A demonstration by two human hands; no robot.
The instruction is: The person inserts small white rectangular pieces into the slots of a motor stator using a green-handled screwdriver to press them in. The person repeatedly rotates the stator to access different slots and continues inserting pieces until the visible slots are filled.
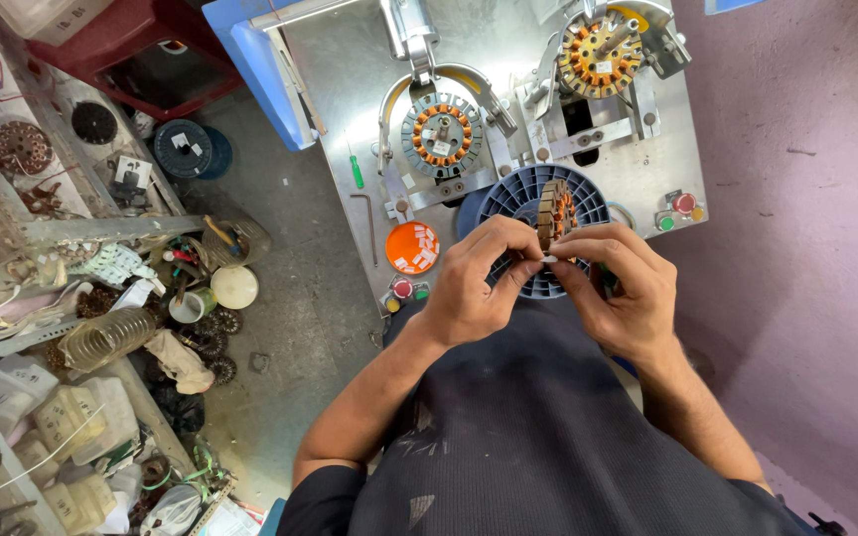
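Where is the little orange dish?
In the head view, the orange dish sits on the metal machine table, just left of the person's left hand, below the green screwdriver and above two round buttons.

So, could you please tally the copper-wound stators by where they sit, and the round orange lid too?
Copper-wound stators clamped on the metal winding machine: 2
Copper-wound stator held in both hands: 1
Round orange lid: 1
Total: 4

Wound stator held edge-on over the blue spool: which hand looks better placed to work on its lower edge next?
Probably the left hand: its fingertips pinch at the wound stator's lower edge, while the right hand grips and steadies it.
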